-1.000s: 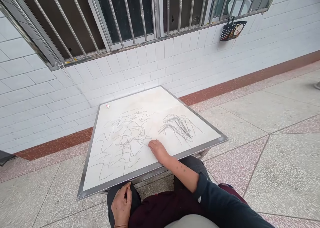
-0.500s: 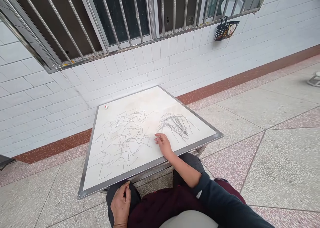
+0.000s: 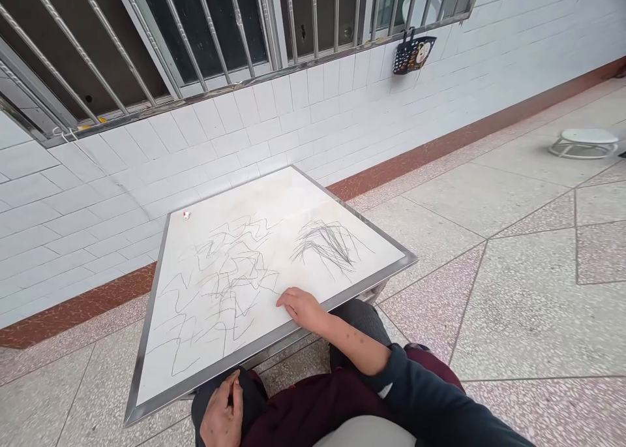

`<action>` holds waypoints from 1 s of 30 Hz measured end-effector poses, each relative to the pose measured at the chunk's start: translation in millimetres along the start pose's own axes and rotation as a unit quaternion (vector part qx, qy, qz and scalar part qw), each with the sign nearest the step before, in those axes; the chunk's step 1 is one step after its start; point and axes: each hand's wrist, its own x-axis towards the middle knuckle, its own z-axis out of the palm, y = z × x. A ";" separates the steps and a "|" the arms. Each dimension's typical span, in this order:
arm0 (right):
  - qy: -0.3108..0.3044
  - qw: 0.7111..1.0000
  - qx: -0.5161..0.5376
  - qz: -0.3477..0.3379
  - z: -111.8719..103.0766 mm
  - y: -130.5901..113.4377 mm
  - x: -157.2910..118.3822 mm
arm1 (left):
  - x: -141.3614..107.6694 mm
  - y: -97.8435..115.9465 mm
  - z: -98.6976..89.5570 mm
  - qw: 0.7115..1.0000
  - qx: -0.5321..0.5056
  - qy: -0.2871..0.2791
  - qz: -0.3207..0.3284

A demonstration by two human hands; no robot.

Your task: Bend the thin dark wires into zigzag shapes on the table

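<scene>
A white table (image 3: 274, 202) with a grey metal edge stands before me, its top marked by thin, dark, wavy lines (image 3: 229, 271) on the left. Whether these are loose strands or drawn marks I cannot tell. A denser dark bundle (image 3: 328, 243) lies right of the middle. My right hand (image 3: 303, 308) is palm down near the table's front edge, fingers bent together by the lines; anything pinched there is hidden. On my left knee rests my left hand (image 3: 222, 411), thumb and forefinger closed in a pinch, its contents too small to make out.
A small white and red object (image 3: 186, 215) sits at the table's far left corner. Behind stand a white tiled wall (image 3: 205, 124) and a barred window (image 3: 210, 29). A black basket (image 3: 413, 54) hangs from the bars. A white stool (image 3: 584, 143) is on the floor at right.
My right hand has moved nearer the table's front edge and turned flatter, its fingers lower. My left hand stays on my knee. The view has swung to the right, bringing the stool in.
</scene>
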 end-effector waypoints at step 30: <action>-0.056 0.869 -0.309 0.382 -93.9 57.1 23.2 | 0.4 54.9 14.4 0.964 -0.072 -0.253 0.025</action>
